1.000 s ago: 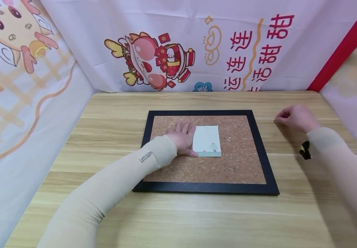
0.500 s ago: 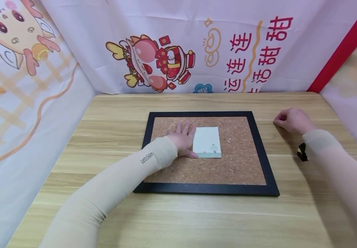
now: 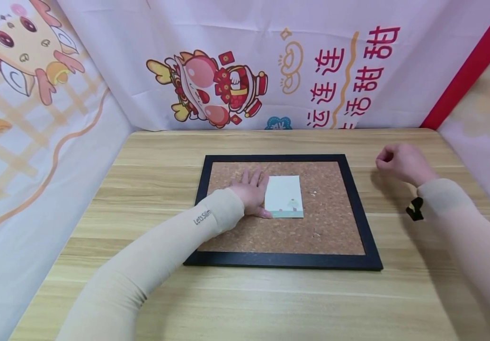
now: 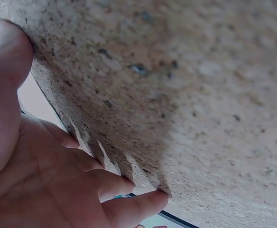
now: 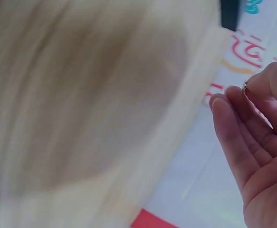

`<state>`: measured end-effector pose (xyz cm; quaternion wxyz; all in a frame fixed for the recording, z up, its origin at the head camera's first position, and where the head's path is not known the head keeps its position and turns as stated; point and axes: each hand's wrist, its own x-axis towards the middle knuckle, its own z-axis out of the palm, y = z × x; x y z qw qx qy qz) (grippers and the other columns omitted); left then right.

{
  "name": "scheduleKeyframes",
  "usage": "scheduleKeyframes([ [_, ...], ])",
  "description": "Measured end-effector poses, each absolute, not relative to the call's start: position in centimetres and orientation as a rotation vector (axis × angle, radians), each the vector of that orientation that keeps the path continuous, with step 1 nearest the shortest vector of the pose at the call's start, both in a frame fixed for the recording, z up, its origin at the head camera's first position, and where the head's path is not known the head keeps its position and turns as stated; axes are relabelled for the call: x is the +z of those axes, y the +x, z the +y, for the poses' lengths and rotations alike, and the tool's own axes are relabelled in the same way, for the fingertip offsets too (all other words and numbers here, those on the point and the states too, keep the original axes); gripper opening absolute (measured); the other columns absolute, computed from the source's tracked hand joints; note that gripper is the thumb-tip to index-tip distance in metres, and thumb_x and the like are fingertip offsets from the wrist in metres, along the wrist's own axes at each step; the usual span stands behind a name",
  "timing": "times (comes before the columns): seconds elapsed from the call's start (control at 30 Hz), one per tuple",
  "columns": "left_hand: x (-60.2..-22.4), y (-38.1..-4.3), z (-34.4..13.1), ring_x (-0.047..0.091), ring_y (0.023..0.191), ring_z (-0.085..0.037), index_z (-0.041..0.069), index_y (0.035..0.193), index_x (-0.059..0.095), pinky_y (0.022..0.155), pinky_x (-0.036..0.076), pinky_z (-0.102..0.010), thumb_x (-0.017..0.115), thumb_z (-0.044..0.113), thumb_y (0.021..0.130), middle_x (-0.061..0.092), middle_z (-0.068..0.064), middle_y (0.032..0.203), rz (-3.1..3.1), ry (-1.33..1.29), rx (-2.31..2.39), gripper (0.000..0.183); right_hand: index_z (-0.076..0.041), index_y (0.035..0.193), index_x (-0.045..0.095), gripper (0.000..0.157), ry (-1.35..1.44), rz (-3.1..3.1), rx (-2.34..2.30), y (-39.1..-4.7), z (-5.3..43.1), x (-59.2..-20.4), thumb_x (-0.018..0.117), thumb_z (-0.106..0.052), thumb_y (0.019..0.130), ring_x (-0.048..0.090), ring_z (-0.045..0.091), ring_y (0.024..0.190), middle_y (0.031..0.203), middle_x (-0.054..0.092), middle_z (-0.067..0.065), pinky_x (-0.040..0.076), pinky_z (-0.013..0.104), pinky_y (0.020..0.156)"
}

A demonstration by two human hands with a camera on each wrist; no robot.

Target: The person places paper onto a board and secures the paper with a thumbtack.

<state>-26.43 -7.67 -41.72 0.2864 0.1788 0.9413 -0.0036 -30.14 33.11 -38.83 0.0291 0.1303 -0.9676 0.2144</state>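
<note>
My left hand [image 3: 251, 193] lies with fingers spread on the cork board [image 3: 334, 208], its thumb at the lower left corner of a pale note sheet [image 3: 283, 192]. In the left wrist view, the fingertips [image 4: 148, 202] press on the cork. Off the board's right side, my right hand [image 3: 405, 163] is held just above the table. In the right wrist view, its thumb and forefinger pinch a small shiny metal thumbtack [image 5: 245, 86], of which only a thin rounded edge shows. The other fingers are bent loosely.
A black frame [image 3: 283, 259] borders the cork board on the wooden table [image 3: 270, 303]. Two small shiny spots show on the cork right of the sheet. Printed white cloth [image 3: 121, 57] hangs behind and at both sides. A black strap end [image 3: 415, 209] hangs at the right wrist.
My right hand has lifted slightly from the table, where its fingertips were at a tiny object. The left hand and the sheet have kept their place on the board.
</note>
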Motion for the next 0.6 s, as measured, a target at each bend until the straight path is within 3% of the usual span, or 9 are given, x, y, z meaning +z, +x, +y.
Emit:
scheduleKeyframes([
  [0.6,-41.0,-25.9,-7.6,-0.021,0.145,-0.041,0.018,0.160,-0.007,0.113,0.007,-0.064,0.062,0.068,0.080,-0.022,-0.010,0.163,2.512,0.485,-0.011,0.117,-0.005,0.093,0.075,0.013,0.474,-2.888,0.730,-26.8,27.5,-34.7,0.070,-0.017,0.091,0.060,0.023,0.077,0.086,0.071,0.009,0.048,0.036,0.067],
])
